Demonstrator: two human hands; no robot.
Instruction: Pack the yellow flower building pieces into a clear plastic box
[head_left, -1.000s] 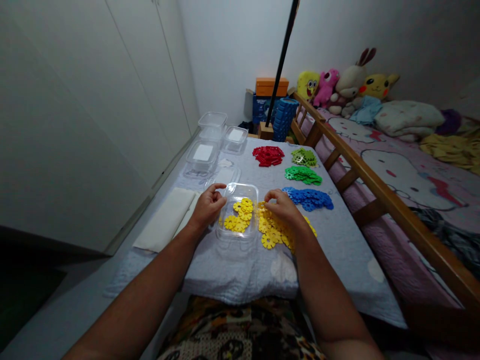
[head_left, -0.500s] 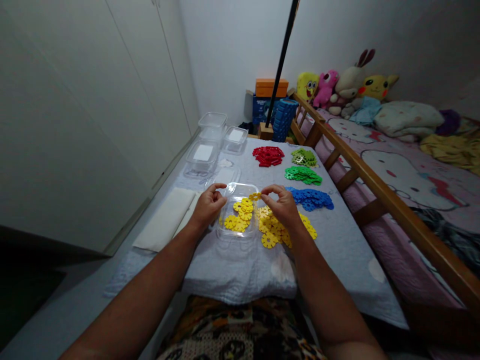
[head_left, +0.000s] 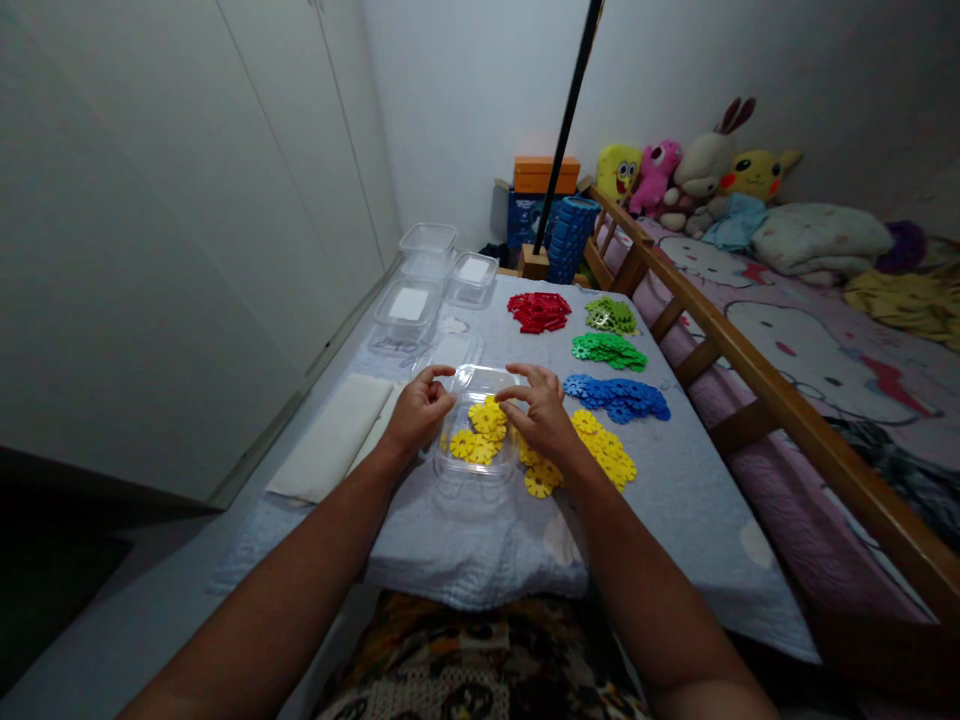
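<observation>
Yellow disc pile (head_left: 606,452) lower right of nearer right hand (head_left: 534,405); grip parted, empty, over clear box (head_left: 474,473) mid-frame; left hand (head_left: 418,410), hold unclear.

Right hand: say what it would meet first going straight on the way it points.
Probably the left hand: the right hand points toward it across the clear box. Depth is unclear; if it is low, the box or its yellow discs could come first.
</observation>
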